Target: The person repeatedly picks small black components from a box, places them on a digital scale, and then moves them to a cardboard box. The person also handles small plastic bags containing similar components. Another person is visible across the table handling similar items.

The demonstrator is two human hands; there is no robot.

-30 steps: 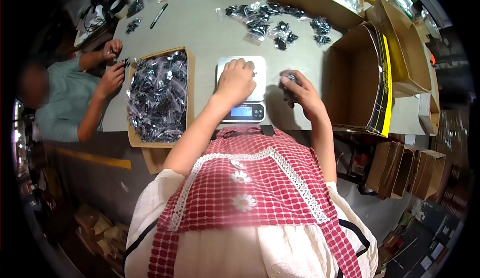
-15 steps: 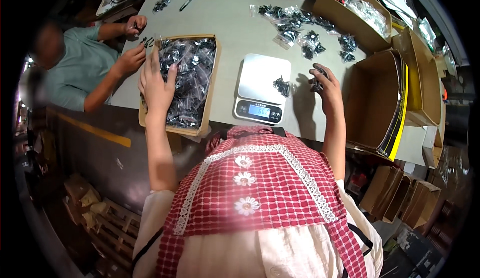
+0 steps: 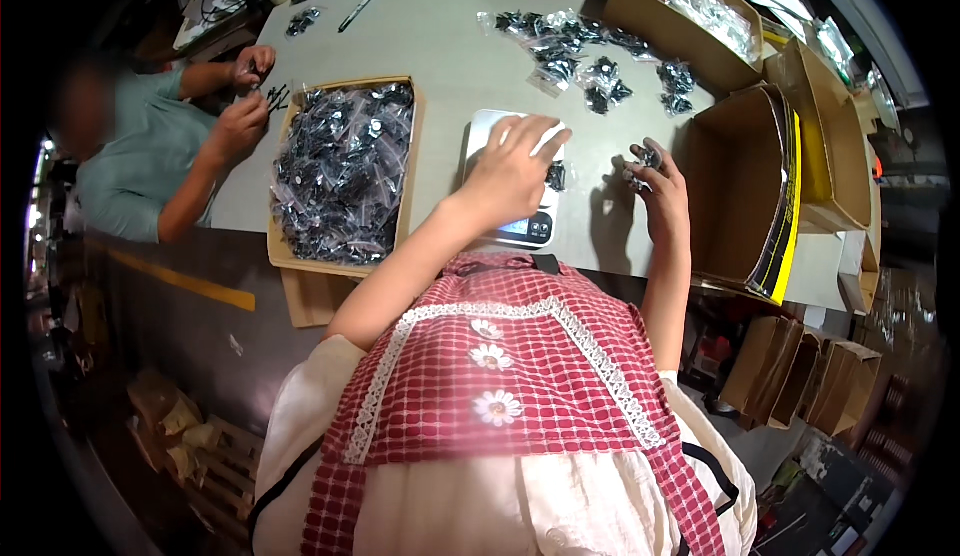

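Weighing seemingly calls for steadiness: half-open left hand, hold unclear, over scale near counter's front edge; right hand clasps dark packet.

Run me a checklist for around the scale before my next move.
1. Left hand away from the scale: not ok, it is over it.
2. Display fully visible: not ok, partly covered.
3. Small packet free of the left hand: cannot tell.
4. Right hand holding a dark packet off the scale: ok.
5. Co-worker's hands away from the scale: ok, left of the box.
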